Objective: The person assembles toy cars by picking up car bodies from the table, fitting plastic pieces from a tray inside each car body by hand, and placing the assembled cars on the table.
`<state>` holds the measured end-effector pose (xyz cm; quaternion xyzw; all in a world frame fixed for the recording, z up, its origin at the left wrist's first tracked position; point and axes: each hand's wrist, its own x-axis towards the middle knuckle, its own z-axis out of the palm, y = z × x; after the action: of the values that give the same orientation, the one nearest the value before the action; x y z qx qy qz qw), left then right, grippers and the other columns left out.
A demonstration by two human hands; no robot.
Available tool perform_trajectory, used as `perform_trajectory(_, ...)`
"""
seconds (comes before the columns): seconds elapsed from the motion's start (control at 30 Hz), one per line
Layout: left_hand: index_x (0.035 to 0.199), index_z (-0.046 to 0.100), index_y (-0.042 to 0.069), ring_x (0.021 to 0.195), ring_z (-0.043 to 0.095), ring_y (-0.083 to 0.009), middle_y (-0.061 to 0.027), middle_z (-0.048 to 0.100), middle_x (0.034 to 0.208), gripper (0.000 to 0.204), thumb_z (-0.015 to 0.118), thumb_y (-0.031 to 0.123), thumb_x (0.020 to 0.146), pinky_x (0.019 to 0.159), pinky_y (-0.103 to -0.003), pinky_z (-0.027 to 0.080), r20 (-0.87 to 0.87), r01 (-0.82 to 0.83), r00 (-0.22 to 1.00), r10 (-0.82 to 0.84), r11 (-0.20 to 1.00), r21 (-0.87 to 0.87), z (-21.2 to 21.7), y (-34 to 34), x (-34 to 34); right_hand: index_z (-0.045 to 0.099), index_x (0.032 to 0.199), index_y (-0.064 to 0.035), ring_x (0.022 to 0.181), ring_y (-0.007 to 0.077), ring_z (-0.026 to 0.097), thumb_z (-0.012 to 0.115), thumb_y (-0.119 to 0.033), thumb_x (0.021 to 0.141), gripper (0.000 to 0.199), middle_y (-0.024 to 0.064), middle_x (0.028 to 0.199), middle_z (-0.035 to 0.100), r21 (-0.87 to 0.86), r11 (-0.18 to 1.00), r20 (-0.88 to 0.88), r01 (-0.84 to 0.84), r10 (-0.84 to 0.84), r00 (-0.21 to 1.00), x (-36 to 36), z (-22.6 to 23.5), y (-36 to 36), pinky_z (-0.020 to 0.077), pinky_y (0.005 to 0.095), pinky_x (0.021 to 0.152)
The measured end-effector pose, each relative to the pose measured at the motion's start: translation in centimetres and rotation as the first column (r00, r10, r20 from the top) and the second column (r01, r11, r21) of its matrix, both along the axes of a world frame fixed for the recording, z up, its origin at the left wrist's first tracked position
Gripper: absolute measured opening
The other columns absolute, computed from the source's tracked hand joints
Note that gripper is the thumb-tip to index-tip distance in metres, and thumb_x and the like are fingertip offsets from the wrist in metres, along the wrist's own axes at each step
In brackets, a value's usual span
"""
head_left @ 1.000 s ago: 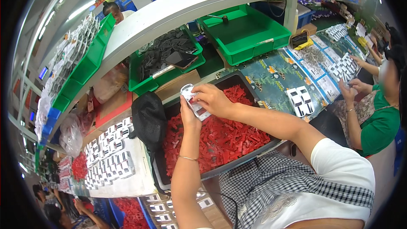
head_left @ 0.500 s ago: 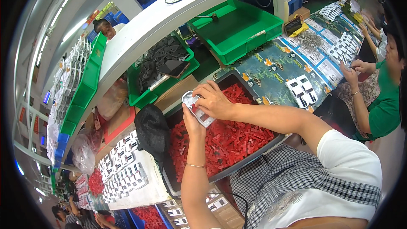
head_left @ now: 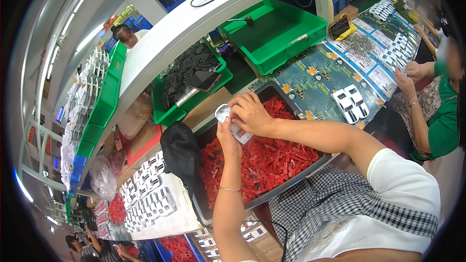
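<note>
A white plastic housing (head_left: 241,135) with a rounded end is held between my two hands above a dark grey tub (head_left: 310,164). My left hand (head_left: 229,141) wraps its fingers around the housing from the near left side. From the right, my right hand (head_left: 252,115) bends over its upper face, with thumb and fingertips pressed on it. Those fingers hide most of the housing's middle. Many small red plastic parts (head_left: 262,165) fill the tub below. Any small part under my right fingertips is hidden.
Beyond the tub stand green trays (head_left: 267,63), one with dark grey parts (head_left: 184,70) and a phone (head_left: 204,80). Black mesh fabric (head_left: 179,148) hangs over the tub's left corner. White housings lie in rows (head_left: 150,204) at left. A co-worker in green (head_left: 441,121) sits at right.
The view has shifted slightly. My right fingers have closed farther over the housing, covering the red spot that showed on it before. Both hands keep their hold.
</note>
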<state>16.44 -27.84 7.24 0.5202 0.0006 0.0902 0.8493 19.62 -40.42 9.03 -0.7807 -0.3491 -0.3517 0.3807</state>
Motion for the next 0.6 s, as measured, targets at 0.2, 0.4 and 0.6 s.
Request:
perform_trajectory(0.2,0.116,0.051,0.002,0.089,0.057,-0.0104,-0.0042,0.059,0.102,0.024,0.045,0.013,0.096,0.078,-0.026,0.046,0.025,-0.088,0.996,0.085,0.983,0.163,-1.3,0.7,0.4,0.054,0.1,-0.0091,0.103,0.027,0.049,0.068,-0.013,0.071,0.032,0.0075,0.103,0.054,0.073,0.997,-0.152,-0.036,0.047,0.987,0.2,-0.3,0.2,0.0342,0.0408,0.09)
perform_trajectory(0.4,0.113,0.053,-0.001,0.087,0.057,-0.0107,-0.0051,0.06,0.099,0.022,0.045,0.009,0.095,0.077,-0.026,0.047,0.082,-0.128,0.991,0.108,0.94,0.317,-1.2,-0.1,0.3,0.052,0.111,-0.0059,0.106,0.0315,0.052,0.063,-0.012,0.075,0.038,0.0113,0.111,0.055,0.148,0.987,-0.418,-0.065,0.122,0.9,0.5,-0.4,0.2,0.0409,0.0418,0.088)
perform_trajectory(0.6,0.114,0.054,-0.002,0.092,0.056,-0.0116,-0.0055,0.06,0.103,0.023,0.047,0.007,0.094,0.082,-0.026,0.044,0.012,-0.091,0.996,0.094,0.92,0.382,-1.3,0.1,0.2,0.055,0.108,-0.002,0.093,0.0312,0.061,0.066,-0.01,0.072,0.039,0.0158,0.101,0.062,0.303,0.942,-0.508,-0.144,0.287,0.812,1.0,-0.8,0.3,0.0486,0.0392,0.081)
